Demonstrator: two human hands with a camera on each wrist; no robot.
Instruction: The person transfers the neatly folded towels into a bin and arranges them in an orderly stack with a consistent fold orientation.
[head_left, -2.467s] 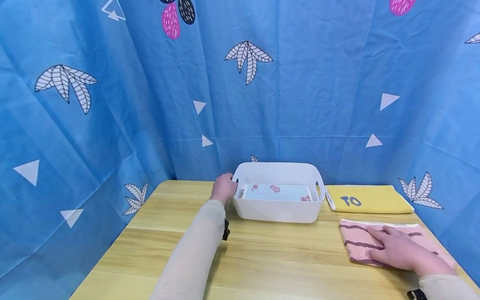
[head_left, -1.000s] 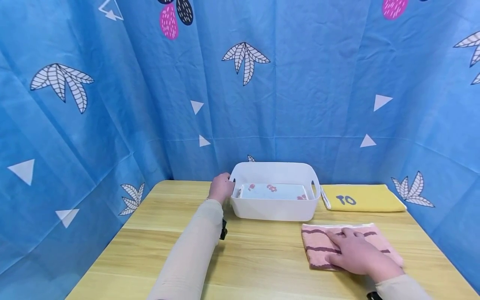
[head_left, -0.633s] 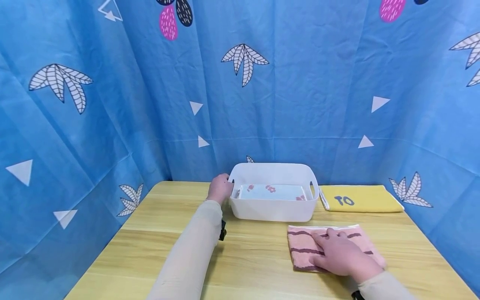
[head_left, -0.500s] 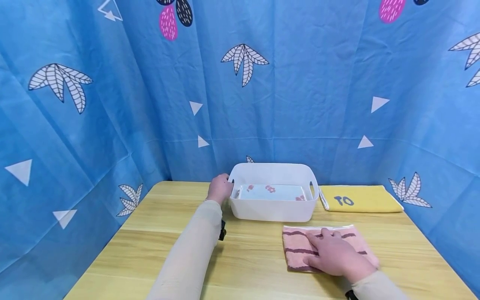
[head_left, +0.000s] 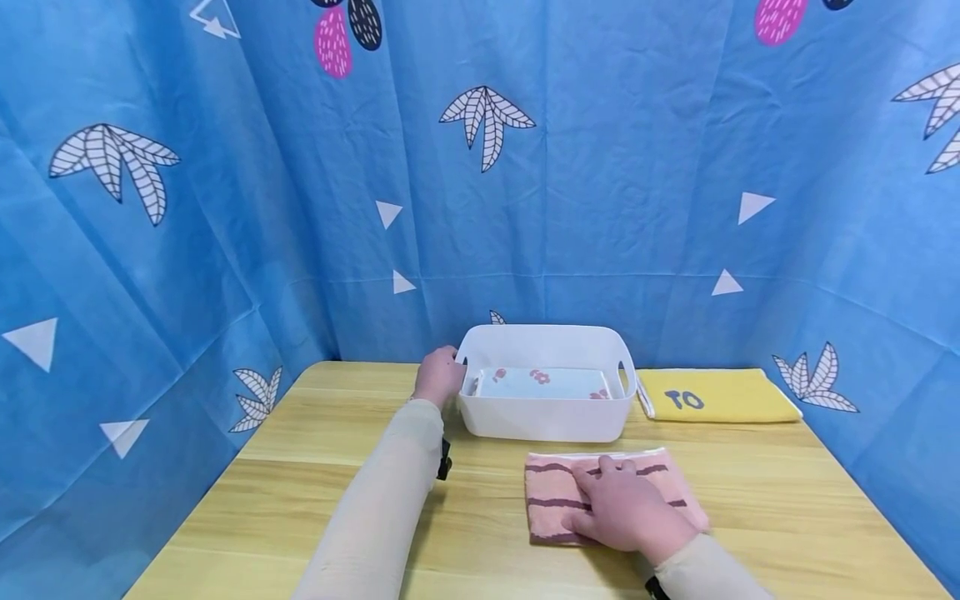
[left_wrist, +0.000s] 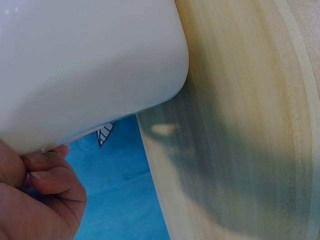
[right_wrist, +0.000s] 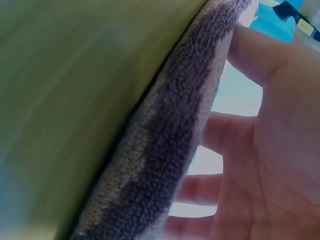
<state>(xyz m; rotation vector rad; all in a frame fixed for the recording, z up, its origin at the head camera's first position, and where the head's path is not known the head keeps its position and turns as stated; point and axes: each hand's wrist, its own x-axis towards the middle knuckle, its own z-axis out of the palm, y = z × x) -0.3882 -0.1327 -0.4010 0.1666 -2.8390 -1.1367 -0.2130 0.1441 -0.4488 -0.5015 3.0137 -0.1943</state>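
A white plastic basket [head_left: 540, 419] with handle slots stands at the back middle of the table. My left hand [head_left: 438, 377] grips its left end by the handle. In the left wrist view, the curled fingers and thumb of the left hand [left_wrist: 47, 195] pinch the edge of the basket [left_wrist: 100, 60]. A folded pink towel [head_left: 551, 487] with dark wavy stripes lies in front of the basket. On top of it rests my right hand [head_left: 626, 508], fingers spread. The right wrist view shows that hand [right_wrist: 280, 125] against the towel's thick folded edge [right_wrist: 165, 120].
Inside the basket lies a pale flat piece [head_left: 517, 383] printed with pink flowers. A folded yellow towel [head_left: 727, 398] marked "TO" is beside the basket's right end. The wooden table [head_left: 285, 492] is bordered by a blue patterned curtain [head_left: 600, 208] behind and at the sides.
My right hand has slid the pink towel leftward across the table, from the right side to in front of the basket. The left hand keeps its grip on the basket.
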